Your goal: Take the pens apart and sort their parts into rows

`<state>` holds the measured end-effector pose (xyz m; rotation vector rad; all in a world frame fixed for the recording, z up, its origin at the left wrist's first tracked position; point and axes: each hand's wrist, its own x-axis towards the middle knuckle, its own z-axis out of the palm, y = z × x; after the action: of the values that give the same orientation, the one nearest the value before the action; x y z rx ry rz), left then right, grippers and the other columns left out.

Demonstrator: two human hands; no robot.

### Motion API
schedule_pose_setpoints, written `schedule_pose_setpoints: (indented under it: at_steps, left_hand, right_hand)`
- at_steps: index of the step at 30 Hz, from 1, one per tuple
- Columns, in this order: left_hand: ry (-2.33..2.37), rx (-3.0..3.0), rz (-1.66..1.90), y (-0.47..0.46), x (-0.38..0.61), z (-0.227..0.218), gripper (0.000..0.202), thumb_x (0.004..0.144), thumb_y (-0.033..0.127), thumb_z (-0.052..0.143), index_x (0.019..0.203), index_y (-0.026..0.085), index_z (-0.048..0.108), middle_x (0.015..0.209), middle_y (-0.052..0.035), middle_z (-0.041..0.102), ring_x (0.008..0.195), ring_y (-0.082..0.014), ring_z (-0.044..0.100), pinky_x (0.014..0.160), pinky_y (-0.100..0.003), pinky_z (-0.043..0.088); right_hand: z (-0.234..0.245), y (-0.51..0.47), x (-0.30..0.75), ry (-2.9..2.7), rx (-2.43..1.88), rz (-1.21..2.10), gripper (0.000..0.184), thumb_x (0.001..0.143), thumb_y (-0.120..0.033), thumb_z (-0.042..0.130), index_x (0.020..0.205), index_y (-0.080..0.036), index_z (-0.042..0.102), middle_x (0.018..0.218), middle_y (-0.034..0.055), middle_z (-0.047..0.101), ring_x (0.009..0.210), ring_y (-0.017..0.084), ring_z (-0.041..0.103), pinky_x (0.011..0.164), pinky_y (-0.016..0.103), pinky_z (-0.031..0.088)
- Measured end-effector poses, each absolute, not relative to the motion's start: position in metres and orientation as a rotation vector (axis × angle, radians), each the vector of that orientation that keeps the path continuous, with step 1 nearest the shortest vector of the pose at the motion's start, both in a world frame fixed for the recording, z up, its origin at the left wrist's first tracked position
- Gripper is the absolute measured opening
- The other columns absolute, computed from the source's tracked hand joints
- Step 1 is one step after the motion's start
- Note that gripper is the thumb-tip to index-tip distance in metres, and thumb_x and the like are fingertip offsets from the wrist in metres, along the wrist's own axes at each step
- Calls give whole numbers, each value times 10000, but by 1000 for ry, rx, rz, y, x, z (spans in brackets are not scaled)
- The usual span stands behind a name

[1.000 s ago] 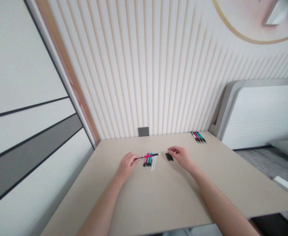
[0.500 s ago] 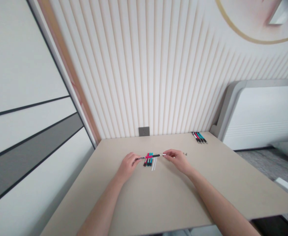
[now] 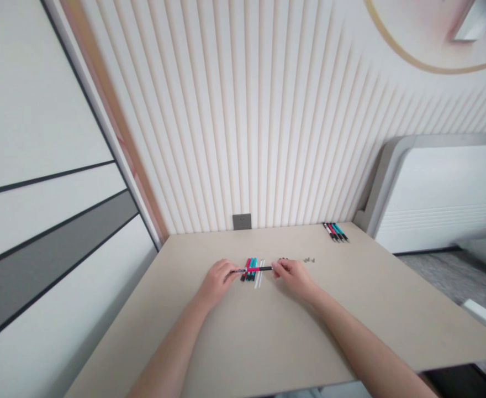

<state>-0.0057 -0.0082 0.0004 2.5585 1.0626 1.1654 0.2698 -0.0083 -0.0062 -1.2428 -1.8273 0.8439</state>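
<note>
My left hand (image 3: 217, 281) pinches one end of a red and black pen (image 3: 254, 269) held level just above the beige table (image 3: 268, 326). My right hand (image 3: 293, 275) is closed on the pen's other end. Under the pen lie a few red and teal pens (image 3: 249, 275) and two thin white refill tubes (image 3: 260, 277) side by side. Black pen parts (image 3: 283, 258) peek out just behind my right hand.
Several red, teal and black pens (image 3: 336, 231) lie in a row at the table's far right corner. A few tiny grey pieces (image 3: 308, 259) sit right of my right hand. A grey wall socket (image 3: 242, 221) sits at the slatted wall's base. A white bed headboard (image 3: 442, 188) stands right.
My right hand left the black parts, moved left and closed on the free end of the pen. Both hands then drew slightly nearer with the pen between them.
</note>
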Motion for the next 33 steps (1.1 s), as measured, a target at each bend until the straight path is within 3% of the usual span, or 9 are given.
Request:
schedule_pose_setpoints:
  at_steps: [3,8,13,17,21,23,28,33]
  left_hand:
    - [1066,2558,1156,-9,-5,3,102,943,241,538,940,199,632,868,-35,640,830,-167,599,760,-295,487]
    - [1100,2545,1182,-8,-7,5,119,944,257,531,935,191,631,854,-38,634,815,-169,595,745,-294,490]
    - [1087,2532,1212,-8,-7,4,129,944,263,528,940,197,638,852,-38,644,813,-168,603,746,-294,497]
    - [1085,2535,1201,-8,-6,4,124,945,264,529,950,204,637,859,-40,646,820,-171,606,755,-301,498]
    - [1103,2529,1186,-8,-6,3,122,943,261,532,949,206,640,858,-37,644,819,-171,605,751,-301,498]
    - [1110,2524,1185,-7,-6,3,122,941,260,535,947,206,644,855,-37,645,818,-170,606,749,-297,499]
    - [1084,2537,1210,-8,-5,4,126,940,265,539,929,200,646,856,-40,651,812,-170,604,742,-294,497]
    - [1075,2560,1205,-10,-4,7,158,953,277,518,929,195,651,863,-48,652,828,-173,599,764,-307,498]
  right_hand:
    - [-4,-10,269,-1835,-1269,797,501,959,-453,355,656,-161,626,593,8,587,580,134,523,578,251,371]
    - [6,-14,271,-1860,-1107,703,300,875,-424,569,1030,-183,658,828,35,670,730,164,577,661,262,427]
    - [5,-15,271,-1885,-1130,713,254,902,-399,535,886,-183,667,757,18,658,682,150,562,628,251,401]
    - [4,-15,271,-1931,-1180,725,414,965,-403,398,738,-176,660,660,14,631,617,140,543,607,254,382]
    - [6,-15,270,-1893,-1141,679,283,910,-405,514,974,-187,682,784,32,670,699,161,570,643,262,417]
    - [5,-13,270,-1902,-1117,657,253,875,-385,573,1004,-193,674,819,36,676,721,166,575,656,265,427]
    - [5,-14,270,-1941,-1127,561,214,903,-355,538,903,-197,682,806,43,676,725,169,581,684,275,420]
    - [5,-19,269,-1978,-1158,618,420,964,-400,409,680,-183,630,622,17,602,605,143,538,601,254,380]
